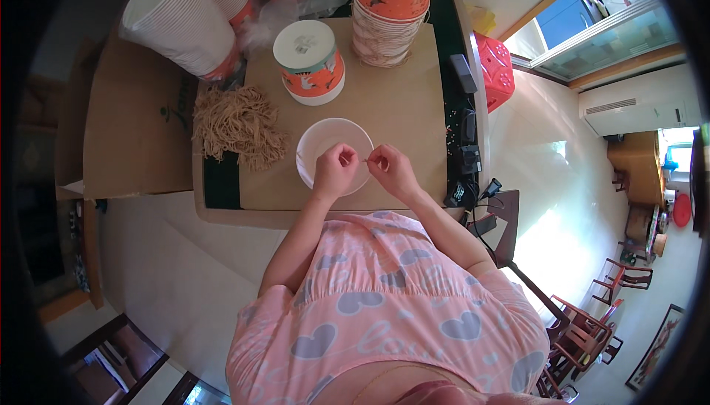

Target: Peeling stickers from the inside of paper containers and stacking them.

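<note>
A white paper tub (325,133) stands at the near middle of the brown cardboard sheet, its round mouth facing up. Over its mouth, my left hand (335,170) is closed in a pinch, thumb and forefinger together. Close by on the right, my right hand (393,174) pinches in the same way. A tiny thin bit shows between the two sets of fingertips, too small to make out. To the left of the tub lies a loose heap of tan twine (240,125). Behind the tub, a printed orange and green paper tub (313,72) stands bottom up on a white rim.
Nested paper tubs (381,39) rise at the back; more white stacks (180,24) lean at the far left beside a cardboard box (137,120). Black power adapters and cords (467,157) line the table's right edge. A red plastic stool (494,72) stands beyond it.
</note>
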Tool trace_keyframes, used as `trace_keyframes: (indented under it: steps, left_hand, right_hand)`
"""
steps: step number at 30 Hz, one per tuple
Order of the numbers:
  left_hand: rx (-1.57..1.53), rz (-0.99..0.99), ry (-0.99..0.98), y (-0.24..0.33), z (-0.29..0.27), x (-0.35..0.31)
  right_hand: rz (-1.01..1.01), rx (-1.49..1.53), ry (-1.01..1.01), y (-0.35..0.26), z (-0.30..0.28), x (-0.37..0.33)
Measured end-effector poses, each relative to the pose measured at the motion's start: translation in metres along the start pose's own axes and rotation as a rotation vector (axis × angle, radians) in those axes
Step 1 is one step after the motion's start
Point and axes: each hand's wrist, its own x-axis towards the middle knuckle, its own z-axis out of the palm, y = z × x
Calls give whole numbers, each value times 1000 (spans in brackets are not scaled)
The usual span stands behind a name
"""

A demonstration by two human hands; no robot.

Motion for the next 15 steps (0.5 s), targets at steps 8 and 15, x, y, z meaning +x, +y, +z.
trace_keyframes:
  steps: [8,15]
  left_hand:
    - [76,30,-116,-1,2,1]
    - [-8,-75,-50,-9,-4,3]
  right_hand:
    - [-23,3,11,-1,0,1]
    - [-8,2,8,-2,-1,1]
